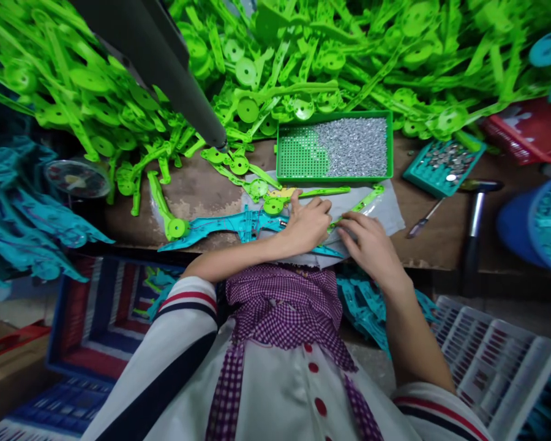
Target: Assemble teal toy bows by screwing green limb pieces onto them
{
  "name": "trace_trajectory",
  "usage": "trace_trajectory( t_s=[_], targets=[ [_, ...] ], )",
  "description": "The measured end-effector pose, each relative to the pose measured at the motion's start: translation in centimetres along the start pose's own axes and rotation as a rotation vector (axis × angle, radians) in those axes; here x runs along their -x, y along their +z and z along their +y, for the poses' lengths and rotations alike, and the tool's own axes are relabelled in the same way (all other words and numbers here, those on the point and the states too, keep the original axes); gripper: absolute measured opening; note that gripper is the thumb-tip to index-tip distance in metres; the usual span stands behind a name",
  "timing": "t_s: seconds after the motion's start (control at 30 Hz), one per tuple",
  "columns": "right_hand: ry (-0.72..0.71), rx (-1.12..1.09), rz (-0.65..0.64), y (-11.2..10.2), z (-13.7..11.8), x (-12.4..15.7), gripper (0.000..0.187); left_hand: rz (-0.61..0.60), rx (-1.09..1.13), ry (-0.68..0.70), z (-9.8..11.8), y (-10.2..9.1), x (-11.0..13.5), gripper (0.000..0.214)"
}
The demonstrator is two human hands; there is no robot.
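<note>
A long blue plastic bow-shaped part point(215, 226) lies across a grey cloth at the bench edge in front of me. My left hand point(305, 223) is over its right half, fingers bent down and closed around it; what lies under the palm is hidden. A green plastic arm point(365, 201) slants up from the right end of the blue part. My right hand point(370, 245) pinches near the lower end of this arm, thumb and fingers close together. Another green arm point(169, 214) with a round disc meets the left end. A green arm point(321, 192) lies just beyond my left hand.
A big heap of green arms point(257, 79) fills the back. A dark pole-like tool point(188, 92) slants down in front. A green tray point(288, 177) holds small metal pieces. To the right are a teal box point(416, 174), a screwdriver point(425, 219), a hammer point(475, 220) and a blue bucket point(517, 217).
</note>
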State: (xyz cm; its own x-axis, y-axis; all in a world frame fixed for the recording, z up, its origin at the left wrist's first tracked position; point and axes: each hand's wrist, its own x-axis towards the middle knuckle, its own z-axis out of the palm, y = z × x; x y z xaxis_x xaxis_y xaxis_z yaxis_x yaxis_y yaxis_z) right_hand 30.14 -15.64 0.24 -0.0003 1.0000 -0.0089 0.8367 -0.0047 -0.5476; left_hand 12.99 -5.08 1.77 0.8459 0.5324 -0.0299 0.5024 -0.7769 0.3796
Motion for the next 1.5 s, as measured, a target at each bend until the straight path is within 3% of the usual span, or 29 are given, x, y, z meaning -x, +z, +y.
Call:
trace_trajectory(
  t_s=[0.2,0.5,0.83,1.23,1.33,1.5],
  targets=[
    [-0.011,-0.096,-0.035,-0.7,0.4,0.3,0.031,-0.017,0.01,-0.039,-0.5,0.3,0.5,0.017],
    [-0.052,0.015,-0.111,-0.5,0.7,0.2,0.034,-0.04,0.02,0.06,-0.6,0.4,0.6,0.021],
    [-0.051,0.011,-0.115,-0.4,0.9,0.3,0.032,-0.028,0.055,0.078,-1.2,0.8,0.9,0.022],
    [-0.028,0.004,-0.131,-0.4,0.7,0.2,0.033,-0.101,0.032,0.123,-0.8,-0.3,0.1,0.017],
    [-0.019,-0.086,-0.061,-0.9,0.7,0.4,0.032,-0.108,0.039,0.11,-0.9,-0.2,0.1,0.018],
    [0.089,-0.168,0.284,-1.7,0.8,0.7,0.024,-0.114,0.117,0.049,-1.5,0.3,0.4,0.017]
  ],
)
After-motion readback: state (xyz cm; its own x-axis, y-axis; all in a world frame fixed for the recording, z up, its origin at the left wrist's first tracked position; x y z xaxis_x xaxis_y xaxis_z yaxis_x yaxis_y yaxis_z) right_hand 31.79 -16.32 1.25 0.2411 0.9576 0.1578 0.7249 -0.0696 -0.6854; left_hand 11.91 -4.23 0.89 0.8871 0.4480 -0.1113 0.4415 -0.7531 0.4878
